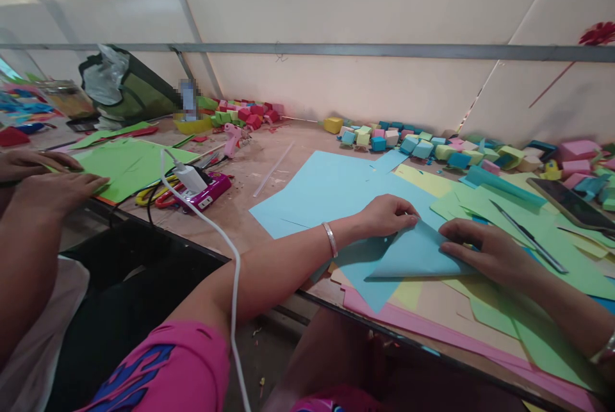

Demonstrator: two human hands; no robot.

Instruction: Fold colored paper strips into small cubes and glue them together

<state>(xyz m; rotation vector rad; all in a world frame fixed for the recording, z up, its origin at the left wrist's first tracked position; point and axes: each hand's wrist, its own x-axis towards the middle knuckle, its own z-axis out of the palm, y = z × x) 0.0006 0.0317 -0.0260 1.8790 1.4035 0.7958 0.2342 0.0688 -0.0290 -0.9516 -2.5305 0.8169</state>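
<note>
A light-blue sheet of paper [418, 252] is folded over, its flap raised above stacked coloured sheets. My left hand [387, 216], with a bracelet at the wrist, pinches the flap's upper corner between thumb and fingers. At the flap's right side my right hand [490, 248] grips the paper's edge, thumb below and fingers above. More light-blue paper [321, 184] spreads flat to the left, partly under my left forearm. A slim metal craft knife or similar tool [528, 236] lies on green paper [576, 271], just beyond my right hand.
Small coloured paper blocks [423, 146] line the wall. A phone [571, 202] lies far right. Left are a magenta power strip [209, 193], a white cable [221, 232] crossing the table edge, and a pink glue gun [232, 140]. Another person's hands [57, 184] rest on green paper.
</note>
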